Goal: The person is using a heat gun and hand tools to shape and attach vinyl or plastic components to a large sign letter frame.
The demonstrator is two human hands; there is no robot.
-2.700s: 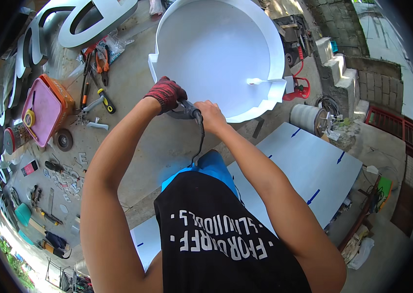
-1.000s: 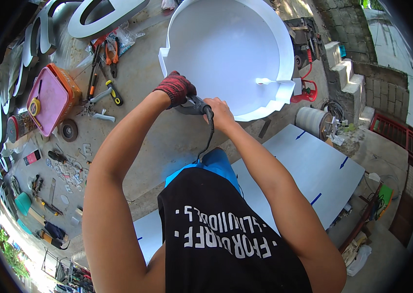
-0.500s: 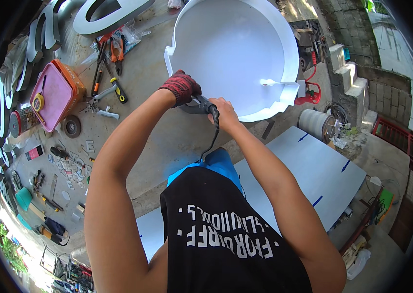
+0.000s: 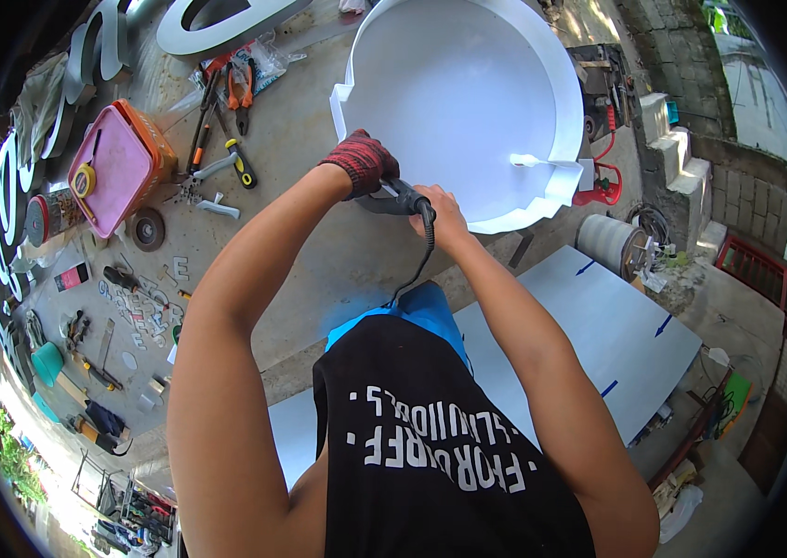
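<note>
A red-and-black knit glove covers my left hand (image 4: 363, 166), which is closed around a black corded hand tool (image 4: 403, 197) at the near-left rim of a large white round tray-like piece (image 4: 449, 102). The tool's exact kind cannot be made out. My bare right hand (image 4: 442, 216) is beside the tool's corded end, close to the rim, with bent fingers partly hidden; what they grip is unclear. The black cord (image 4: 421, 256) hangs down toward my waist. A raised white wall with notched steps edges the round piece, and a small white bit (image 4: 525, 160) shows near its right wall.
On the left lie a pink tray (image 4: 114, 177) on an orange basket, a tape measure (image 4: 84, 179), pliers (image 4: 242, 91), a yellow-handled tool (image 4: 243, 167) and a grinding disc (image 4: 147, 229). A pale sheet with blue arrows (image 4: 588, 325) lies right. Beyond it stands a wire spool (image 4: 609, 244).
The whole view has shifted slightly, so things appear a little farther right and lower. Both hands keep nearly the same position at the tool and the rim.
</note>
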